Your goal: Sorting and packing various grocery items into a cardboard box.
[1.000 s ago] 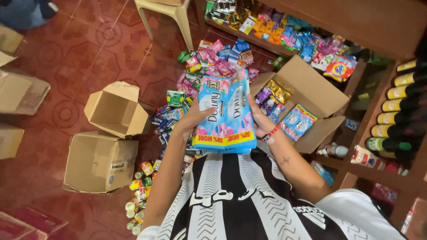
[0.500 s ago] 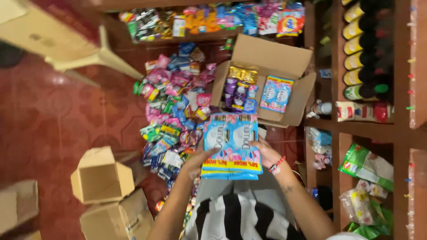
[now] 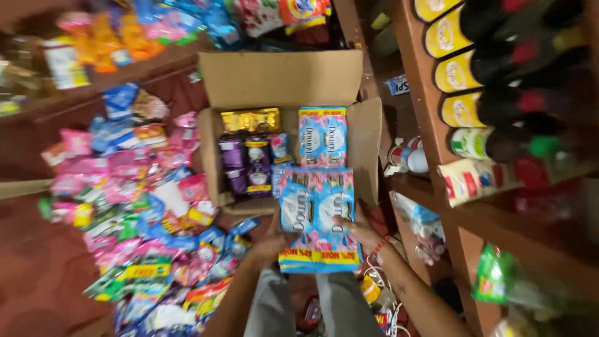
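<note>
Blue-pink sachet pack (image 3: pixel 318 218) before open carton (image 3: pixel 281 81) of packets

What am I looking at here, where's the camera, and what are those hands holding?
The camera sits on a person's head and looks down, so the two arms reaching in from the bottom are their own. No machine is involved. The left hand and the right hand together hold a stack of blue-and-pink sachet packs at the edge of an open cardboard box. Inside the box lie purple packets, gold ones and another blue-and-pink pack. A heap of colourful sachets covers the red floor beside it. Wooden shelves with dark bottles stand opposite.
</note>
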